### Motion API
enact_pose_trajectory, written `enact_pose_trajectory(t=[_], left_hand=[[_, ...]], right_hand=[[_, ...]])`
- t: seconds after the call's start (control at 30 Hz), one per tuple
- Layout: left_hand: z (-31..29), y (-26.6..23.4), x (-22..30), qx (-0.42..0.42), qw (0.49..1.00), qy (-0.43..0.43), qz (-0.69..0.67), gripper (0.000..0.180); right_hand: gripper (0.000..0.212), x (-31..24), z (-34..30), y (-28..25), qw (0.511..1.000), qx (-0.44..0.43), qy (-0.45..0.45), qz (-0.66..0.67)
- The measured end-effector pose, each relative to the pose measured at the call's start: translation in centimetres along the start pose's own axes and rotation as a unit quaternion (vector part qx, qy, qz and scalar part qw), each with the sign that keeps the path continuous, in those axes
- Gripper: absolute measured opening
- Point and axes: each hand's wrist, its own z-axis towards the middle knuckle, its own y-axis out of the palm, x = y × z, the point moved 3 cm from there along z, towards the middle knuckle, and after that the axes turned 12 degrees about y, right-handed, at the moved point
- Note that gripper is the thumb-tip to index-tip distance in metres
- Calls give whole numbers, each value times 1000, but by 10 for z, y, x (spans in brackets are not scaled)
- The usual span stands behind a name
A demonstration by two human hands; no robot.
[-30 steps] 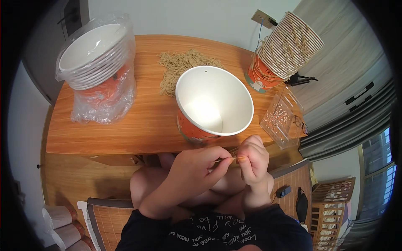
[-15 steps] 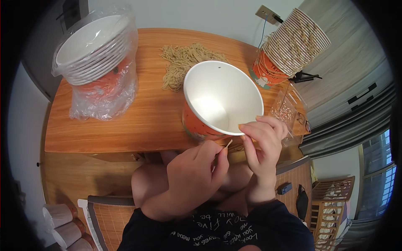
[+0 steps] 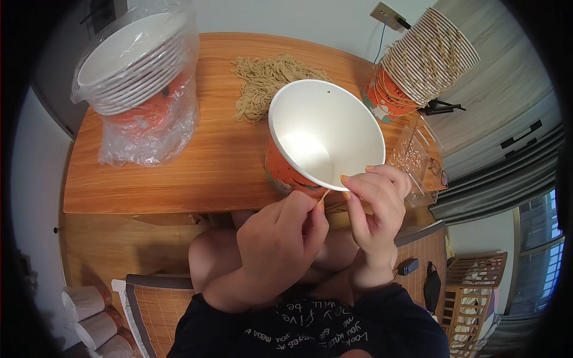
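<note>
A large paper bucket [image 3: 277, 167], white inside and orange printed outside, tilts toward me at the table's front edge. One small hole shows in its far wall, just below the rim. My right hand [image 3: 379, 194] pinches the near right rim between thumb and fingers. Just left of it, my left hand [image 3: 283, 232] is closed, thumb against forefinger, on a thin tan cord [image 3: 325, 194]. The cord's short tip sticks up close to the bucket's near outer wall; whether it touches is hard to tell. Behind the bucket lies a loose heap of tan cords [image 3: 262, 83].
Plastic-wrapped nested buckets [image 3: 143, 77] stand at the left of the wooden table [image 3: 149, 191]. At the back right, another bucket stack [image 3: 427, 65] is draped with cords. A clear tray of small pieces [image 3: 409, 155] and eyeglasses [image 3: 440, 173] lie at the right edge.
The cord's tip has come nearer the bucket's wall beneath the rim. The whole view has shifted slightly. My right hand keeps its pinch on the rim.
</note>
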Motion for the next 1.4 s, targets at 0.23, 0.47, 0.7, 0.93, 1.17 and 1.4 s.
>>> enact_pose_trajectory(t=[0.23, 0.47, 0.7, 0.93, 1.17, 1.4], left_hand=[[0, 3, -1, 4, 1000, 7, 14, 15], [1, 8, -2, 22, 1000, 11, 16, 15], [2, 11, -1, 38, 999, 22, 3, 14], [0, 14, -6, 59, 997, 33, -21, 14], [2, 10, -1, 61, 990, -41, -117, 15], [3, 14, -18, -56, 875, -128, -463, 15]], right_hand=[[23, 2, 0, 1, 1000, -2, 3, 5], [25, 0, 5, -3, 1000, -27, 0, 10], [25, -12, 24, -14, 991, -128, 16, 36], [24, -13, 26, -4, 983, -179, 10, 42], [28, -10, 20, -6, 989, -109, 46, 89], [31, -8, -38, 4, 993, 7, -79, 83]])
